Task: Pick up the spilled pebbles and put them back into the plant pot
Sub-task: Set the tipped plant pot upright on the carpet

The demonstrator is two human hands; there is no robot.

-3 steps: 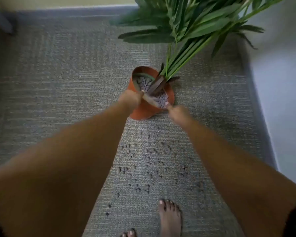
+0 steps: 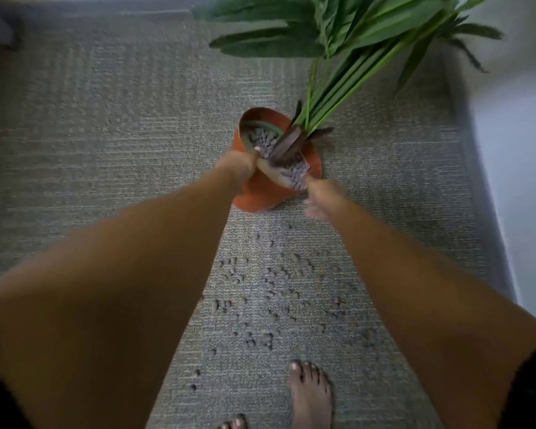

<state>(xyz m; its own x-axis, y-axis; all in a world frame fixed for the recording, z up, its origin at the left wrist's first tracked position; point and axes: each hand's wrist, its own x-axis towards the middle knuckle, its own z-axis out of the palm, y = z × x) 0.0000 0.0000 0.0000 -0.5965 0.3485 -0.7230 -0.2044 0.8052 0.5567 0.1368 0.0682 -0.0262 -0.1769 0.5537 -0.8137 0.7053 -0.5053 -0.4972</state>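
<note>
pebbles (image 2: pixel 279 283) strewn on carpet (image 2: pixel 106 134), left hand (image 2: pixel 239 168) gripping rim of orange pot (image 2: pixel 260 196), right hand (image 2: pixel 321 195) at rim (blurred, grip unclear)

I can read no words or numbers anywhere. The plant pot (image 2: pixel 262 195) at my left hand (image 2: pixel 239 168) shows plain orange, unlabelled.

Stretches both arms forward; grips rim of plant pot (image 2: pixel 260 198) with left hand (image 2: pixel 240 170); has blurred right hand (image 2: pixel 321 196) at same rim.
</note>
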